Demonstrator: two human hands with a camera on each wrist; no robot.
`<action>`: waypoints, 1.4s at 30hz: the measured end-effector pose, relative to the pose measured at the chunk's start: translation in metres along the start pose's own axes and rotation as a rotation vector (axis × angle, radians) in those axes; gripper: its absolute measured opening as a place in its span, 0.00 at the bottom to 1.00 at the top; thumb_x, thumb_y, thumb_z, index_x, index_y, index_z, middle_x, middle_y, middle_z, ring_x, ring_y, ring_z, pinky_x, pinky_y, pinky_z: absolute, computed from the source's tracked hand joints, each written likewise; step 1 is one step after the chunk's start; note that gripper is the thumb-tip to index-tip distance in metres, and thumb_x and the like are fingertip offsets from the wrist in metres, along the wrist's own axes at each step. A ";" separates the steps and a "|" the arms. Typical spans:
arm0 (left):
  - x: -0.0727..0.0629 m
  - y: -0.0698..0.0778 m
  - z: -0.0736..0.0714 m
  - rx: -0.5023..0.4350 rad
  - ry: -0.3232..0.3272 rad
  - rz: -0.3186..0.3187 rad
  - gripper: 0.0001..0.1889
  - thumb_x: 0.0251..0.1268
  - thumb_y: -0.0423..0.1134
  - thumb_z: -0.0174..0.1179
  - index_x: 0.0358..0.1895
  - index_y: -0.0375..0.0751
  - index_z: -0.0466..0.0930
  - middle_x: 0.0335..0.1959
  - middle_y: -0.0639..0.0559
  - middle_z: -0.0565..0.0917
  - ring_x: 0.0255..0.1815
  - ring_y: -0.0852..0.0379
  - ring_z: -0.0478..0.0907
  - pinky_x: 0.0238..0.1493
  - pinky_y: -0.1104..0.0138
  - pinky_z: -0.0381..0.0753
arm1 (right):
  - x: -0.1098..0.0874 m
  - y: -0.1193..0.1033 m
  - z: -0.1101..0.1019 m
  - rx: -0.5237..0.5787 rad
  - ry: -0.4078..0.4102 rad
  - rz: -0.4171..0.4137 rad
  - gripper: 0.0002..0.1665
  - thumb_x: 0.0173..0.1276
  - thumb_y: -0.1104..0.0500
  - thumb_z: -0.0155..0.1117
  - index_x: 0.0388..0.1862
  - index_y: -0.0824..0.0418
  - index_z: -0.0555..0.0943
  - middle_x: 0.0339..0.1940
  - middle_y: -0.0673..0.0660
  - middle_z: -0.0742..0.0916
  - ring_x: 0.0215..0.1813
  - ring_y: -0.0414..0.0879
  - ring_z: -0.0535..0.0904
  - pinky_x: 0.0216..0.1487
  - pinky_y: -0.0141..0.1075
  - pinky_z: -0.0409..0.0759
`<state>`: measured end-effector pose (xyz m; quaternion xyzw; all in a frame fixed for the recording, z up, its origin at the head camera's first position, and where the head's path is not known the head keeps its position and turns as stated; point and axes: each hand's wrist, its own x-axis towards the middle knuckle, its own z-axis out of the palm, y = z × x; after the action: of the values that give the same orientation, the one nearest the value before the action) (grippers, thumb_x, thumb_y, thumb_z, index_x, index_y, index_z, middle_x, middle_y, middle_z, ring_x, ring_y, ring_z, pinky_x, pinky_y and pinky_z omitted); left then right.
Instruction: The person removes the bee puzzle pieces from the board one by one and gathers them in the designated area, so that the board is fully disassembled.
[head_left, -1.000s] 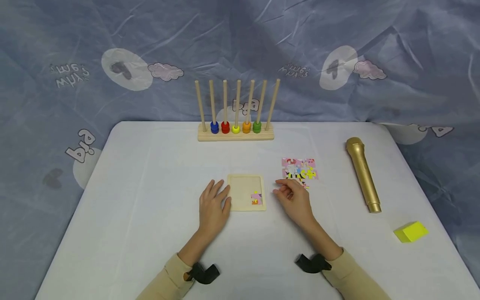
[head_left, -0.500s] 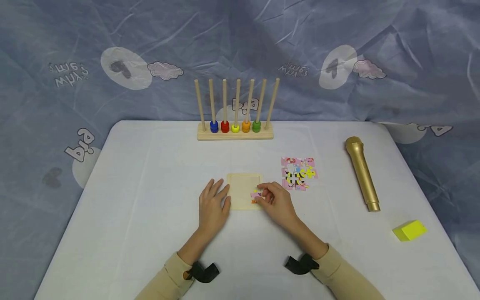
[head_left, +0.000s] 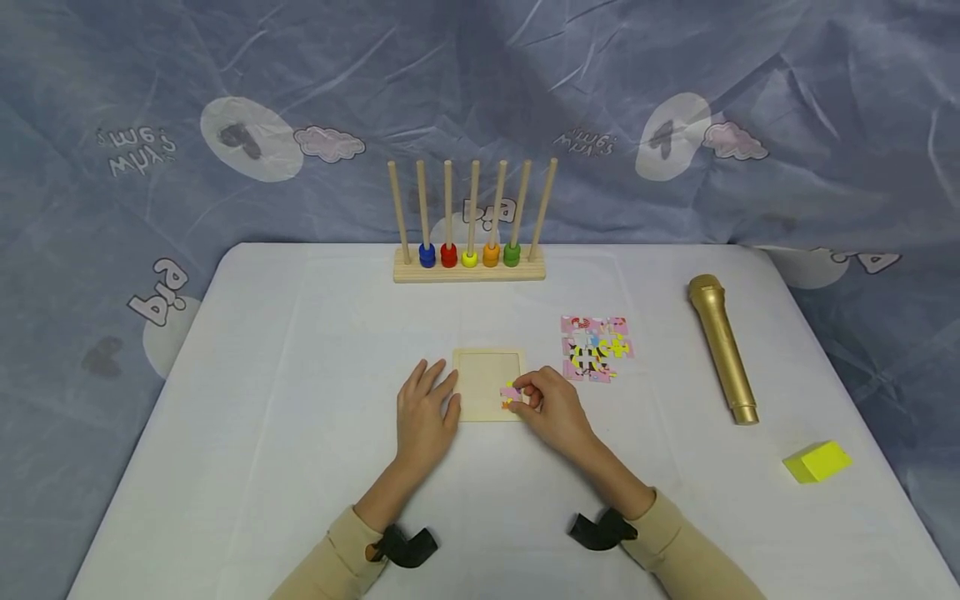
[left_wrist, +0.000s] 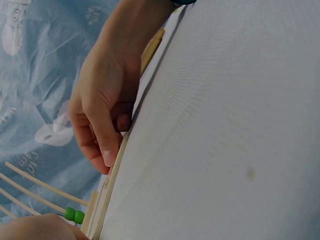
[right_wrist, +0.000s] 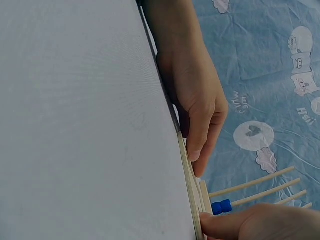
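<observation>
A shallow square wooden puzzle tray point(head_left: 480, 379) lies mid-table in the head view. A small pink puzzle piece point(head_left: 508, 392) with yellow and orange marks is in its lower right part. My right hand point(head_left: 555, 408) pinches this piece at its right side between thumb and forefinger, partly covering it. My left hand point(head_left: 427, 412) lies at the tray's left edge with extended fingers, its thumb side against the frame. In the left wrist view the right hand point(left_wrist: 105, 95) reaches down to the tray rim point(left_wrist: 112, 175). The right wrist view shows the left hand point(right_wrist: 195, 95) at the opposite side.
Several joined pink puzzle pieces point(head_left: 596, 337) lie right of the tray. Behind stands a wooden peg rack point(head_left: 471, 273) with coloured beads. A gold microphone point(head_left: 723, 350) and a yellow block point(head_left: 817, 462) lie on the right. A patterned cloth point(head_left: 465, 83) hangs behind the table.
My right hand has moved left from beside the joined pieces to the piece in the tray, its thumb and forefinger now on it. The left hand stays at the tray's edge.
</observation>
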<state>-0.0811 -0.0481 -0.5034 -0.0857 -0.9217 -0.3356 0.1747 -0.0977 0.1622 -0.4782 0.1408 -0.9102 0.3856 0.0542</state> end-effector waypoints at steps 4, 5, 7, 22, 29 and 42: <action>-0.001 0.001 0.000 -0.004 -0.013 -0.007 0.17 0.61 0.33 0.63 0.53 0.35 0.84 0.63 0.39 0.78 0.71 0.37 0.65 0.67 0.42 0.63 | -0.001 -0.001 0.000 -0.013 -0.017 0.027 0.16 0.50 0.64 0.79 0.37 0.64 0.83 0.26 0.52 0.76 0.27 0.37 0.69 0.28 0.28 0.67; -0.001 0.001 0.000 -0.007 -0.013 -0.009 0.17 0.61 0.33 0.63 0.53 0.35 0.84 0.63 0.39 0.78 0.71 0.37 0.65 0.67 0.41 0.63 | -0.001 -0.001 0.000 -0.014 -0.015 0.026 0.16 0.49 0.65 0.79 0.37 0.64 0.83 0.26 0.52 0.76 0.27 0.38 0.69 0.28 0.28 0.67; -0.001 0.002 0.000 -0.010 -0.012 -0.012 0.17 0.61 0.32 0.63 0.53 0.35 0.83 0.63 0.39 0.78 0.71 0.37 0.65 0.67 0.41 0.62 | -0.001 -0.001 0.000 -0.015 -0.008 0.012 0.17 0.49 0.64 0.79 0.37 0.63 0.82 0.27 0.52 0.76 0.27 0.38 0.69 0.28 0.28 0.68; 0.000 0.000 0.001 -0.013 -0.008 -0.008 0.17 0.60 0.32 0.63 0.53 0.36 0.84 0.62 0.39 0.78 0.71 0.37 0.65 0.67 0.42 0.62 | -0.002 0.002 -0.002 0.104 -0.053 -0.012 0.12 0.59 0.67 0.71 0.39 0.57 0.79 0.29 0.49 0.82 0.31 0.39 0.74 0.32 0.28 0.74; 0.000 0.001 0.000 -0.026 -0.009 -0.011 0.16 0.60 0.32 0.63 0.53 0.35 0.84 0.62 0.38 0.78 0.70 0.36 0.65 0.66 0.40 0.63 | 0.001 -0.001 -0.031 0.381 -0.105 0.126 0.09 0.67 0.69 0.62 0.46 0.64 0.78 0.36 0.60 0.82 0.34 0.46 0.78 0.34 0.30 0.80; 0.000 0.001 0.000 -0.009 -0.036 -0.026 0.16 0.62 0.33 0.62 0.54 0.36 0.83 0.63 0.39 0.78 0.71 0.37 0.64 0.67 0.41 0.62 | -0.008 0.070 -0.102 0.302 0.266 0.357 0.13 0.67 0.66 0.64 0.50 0.70 0.79 0.33 0.52 0.81 0.30 0.35 0.83 0.30 0.28 0.82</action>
<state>-0.0811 -0.0472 -0.5026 -0.0803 -0.9242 -0.3403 0.1533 -0.1120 0.2837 -0.4568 -0.0673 -0.8378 0.5354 0.0828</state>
